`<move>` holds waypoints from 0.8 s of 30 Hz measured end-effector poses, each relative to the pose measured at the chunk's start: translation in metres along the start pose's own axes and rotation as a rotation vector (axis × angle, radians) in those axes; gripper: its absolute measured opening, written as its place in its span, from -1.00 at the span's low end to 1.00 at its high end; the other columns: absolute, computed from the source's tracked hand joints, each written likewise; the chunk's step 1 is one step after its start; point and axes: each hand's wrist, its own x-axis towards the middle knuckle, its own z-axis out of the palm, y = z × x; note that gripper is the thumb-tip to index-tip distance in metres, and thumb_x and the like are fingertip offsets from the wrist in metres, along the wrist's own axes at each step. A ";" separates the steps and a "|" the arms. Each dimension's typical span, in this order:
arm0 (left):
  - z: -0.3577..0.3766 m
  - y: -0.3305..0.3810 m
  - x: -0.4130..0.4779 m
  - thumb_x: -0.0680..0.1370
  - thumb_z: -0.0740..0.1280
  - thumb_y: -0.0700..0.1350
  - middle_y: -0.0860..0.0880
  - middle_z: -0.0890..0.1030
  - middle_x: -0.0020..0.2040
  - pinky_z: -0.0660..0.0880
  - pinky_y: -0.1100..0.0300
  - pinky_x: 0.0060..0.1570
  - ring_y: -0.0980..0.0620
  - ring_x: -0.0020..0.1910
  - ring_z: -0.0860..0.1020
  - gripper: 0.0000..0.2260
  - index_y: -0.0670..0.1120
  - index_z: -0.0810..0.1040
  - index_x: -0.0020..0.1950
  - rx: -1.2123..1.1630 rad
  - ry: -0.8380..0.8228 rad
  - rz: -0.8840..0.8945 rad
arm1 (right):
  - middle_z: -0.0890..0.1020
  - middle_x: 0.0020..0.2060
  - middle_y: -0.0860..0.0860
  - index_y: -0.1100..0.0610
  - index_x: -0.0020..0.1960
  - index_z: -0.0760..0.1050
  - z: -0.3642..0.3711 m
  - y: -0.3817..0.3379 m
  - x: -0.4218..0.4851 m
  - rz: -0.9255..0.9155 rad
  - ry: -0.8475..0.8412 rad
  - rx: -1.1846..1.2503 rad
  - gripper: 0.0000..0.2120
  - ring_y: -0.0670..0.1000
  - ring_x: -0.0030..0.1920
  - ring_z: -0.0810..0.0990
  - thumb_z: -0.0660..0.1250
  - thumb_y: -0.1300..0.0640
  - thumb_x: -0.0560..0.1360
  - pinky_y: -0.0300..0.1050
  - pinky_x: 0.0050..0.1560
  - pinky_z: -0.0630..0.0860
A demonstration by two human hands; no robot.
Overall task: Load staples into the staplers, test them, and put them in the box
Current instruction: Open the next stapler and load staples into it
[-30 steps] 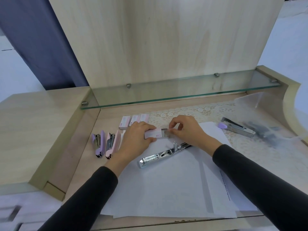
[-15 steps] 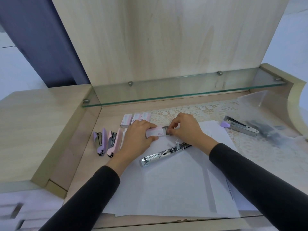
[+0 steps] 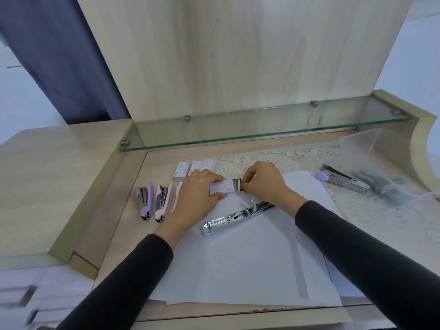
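Note:
My left hand (image 3: 198, 196) grips a small pink staple box (image 3: 220, 186) above the white paper. At the box's right end my right hand (image 3: 263, 184) pinches the dark staple strip (image 3: 237, 185) that sticks out. Just below the hands an opened silver stapler (image 3: 234, 216) lies on the paper. A purple stapler (image 3: 144, 201) and a pink stapler (image 3: 164, 202) lie side by side at the left. Another open stapler with a purple tip (image 3: 342, 178) lies at the right.
Three pink staple boxes (image 3: 195, 168) sit in a row behind my left hand. White sheets (image 3: 250, 263) cover the desk front over a lace mat (image 3: 295, 156). A clear plastic box (image 3: 371, 151) stands at the far right. A glass shelf (image 3: 262, 126) overhangs the back.
The staple strip shows a little further out of the box's right end. Both hands stay in nearly the same place; the camera shifted slightly.

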 end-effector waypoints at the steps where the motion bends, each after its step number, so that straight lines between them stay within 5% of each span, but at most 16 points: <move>1: 0.000 0.000 0.000 0.44 0.41 -0.05 0.00 0.57 0.14 0.26 0.21 0.12 -0.01 0.14 0.42 -0.68 -0.08 0.55 0.17 0.001 0.000 0.000 | 0.48 -0.41 -0.13 0.21 -0.27 0.59 0.000 0.000 0.000 0.000 -0.005 0.008 -0.90 -0.05 -0.27 0.47 0.32 0.33 0.35 -0.29 -0.41 0.32; 6: 0.000 0.000 0.000 0.44 0.42 -0.06 -0.01 0.57 0.14 0.28 0.20 0.12 -0.03 0.15 0.42 -0.67 -0.08 0.55 0.18 0.002 0.004 -0.002 | 0.66 -0.18 0.16 0.30 -0.25 0.60 0.000 0.004 0.000 -0.022 0.027 0.050 -0.87 0.10 -0.13 0.59 0.32 0.26 0.39 -0.11 -0.19 0.49; 11: 0.000 0.000 0.000 0.43 0.43 -0.06 -0.02 0.58 0.13 0.31 0.17 0.12 -0.04 0.12 0.43 -0.68 -0.09 0.56 0.16 -0.003 0.005 0.001 | 0.49 -0.47 -0.07 0.22 -0.29 0.59 0.002 0.003 0.002 0.028 -0.017 0.068 -0.75 -0.12 -0.43 0.41 0.48 0.02 0.31 -0.24 -0.43 0.32; 16: -0.001 0.000 -0.001 0.43 0.42 -0.06 -0.01 0.58 0.12 0.30 0.18 0.11 -0.03 0.11 0.43 -0.68 -0.09 0.56 0.16 -0.001 0.007 0.008 | 0.48 -0.45 -0.10 0.14 -0.34 0.54 0.003 0.004 0.004 0.046 -0.023 0.058 -0.78 -0.05 -0.32 0.46 0.50 0.03 0.30 -0.25 -0.39 0.35; 24: 0.000 0.000 -0.001 0.44 0.42 -0.06 -0.02 0.58 0.13 0.29 0.18 0.11 -0.04 0.12 0.43 -0.67 -0.09 0.55 0.17 -0.001 0.002 0.010 | 0.60 -0.43 0.05 0.33 -0.22 0.62 0.006 0.002 0.010 0.101 0.001 0.062 -0.79 -0.05 -0.42 0.45 0.46 0.16 0.32 -0.23 -0.38 0.40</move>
